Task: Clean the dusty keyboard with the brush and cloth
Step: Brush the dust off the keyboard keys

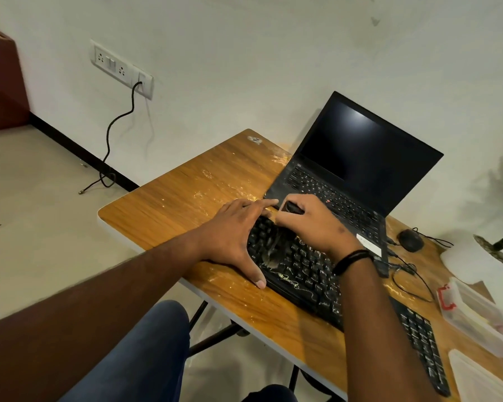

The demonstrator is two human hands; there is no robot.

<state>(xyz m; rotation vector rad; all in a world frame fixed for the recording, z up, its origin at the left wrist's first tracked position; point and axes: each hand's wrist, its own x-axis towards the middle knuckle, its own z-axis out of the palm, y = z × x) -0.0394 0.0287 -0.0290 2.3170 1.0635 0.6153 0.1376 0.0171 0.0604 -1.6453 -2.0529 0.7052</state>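
Note:
A long black keyboard (311, 274), dusty with pale specks, lies diagonally across the wooden table (186, 192). My left hand (233, 230) rests flat over the keyboard's left end, fingers straight, thumb along its front edge. My right hand (311, 221) grips the black handle of a brush (292, 207); its brownish bristles (273, 250) reach down onto the keys beneath the hand. No cloth shows in this view.
An open black laptop (357, 169) stands just behind the keyboard. A black mouse (410, 240) with cables, a white plant pot (474, 259) and clear plastic boxes (476, 317) crowd the right side. Dust streaks mark the tabletop. A wall socket (122, 68) with a hanging cable is at left.

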